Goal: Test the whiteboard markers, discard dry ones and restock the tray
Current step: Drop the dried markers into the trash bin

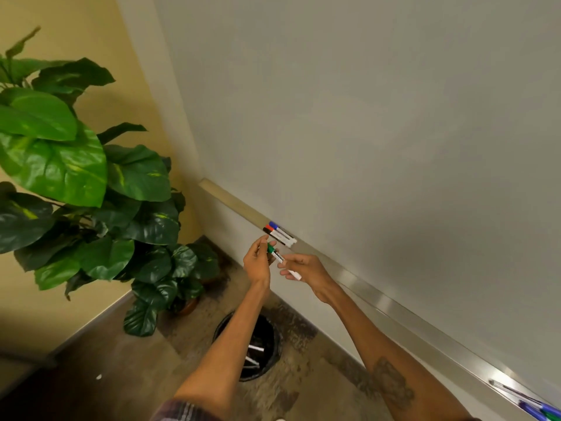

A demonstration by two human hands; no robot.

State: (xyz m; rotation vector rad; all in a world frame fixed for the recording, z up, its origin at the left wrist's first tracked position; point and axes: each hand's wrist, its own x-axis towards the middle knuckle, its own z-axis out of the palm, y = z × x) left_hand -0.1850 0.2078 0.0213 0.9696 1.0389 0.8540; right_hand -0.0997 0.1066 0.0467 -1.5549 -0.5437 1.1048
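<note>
R hand (306,267) grips green marker (278,256), L fingers (262,242) pinch its cap (271,248): pull cap straight off, barrel steady, then test on board (394,147).

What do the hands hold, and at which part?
One green-capped marker. The left hand holds it by the green cap end with its fingers; the right hand pinches the white barrel, around its middle.

Outstretched left hand (257,264) and right hand (308,268) pinch one marker (277,256).
</note>
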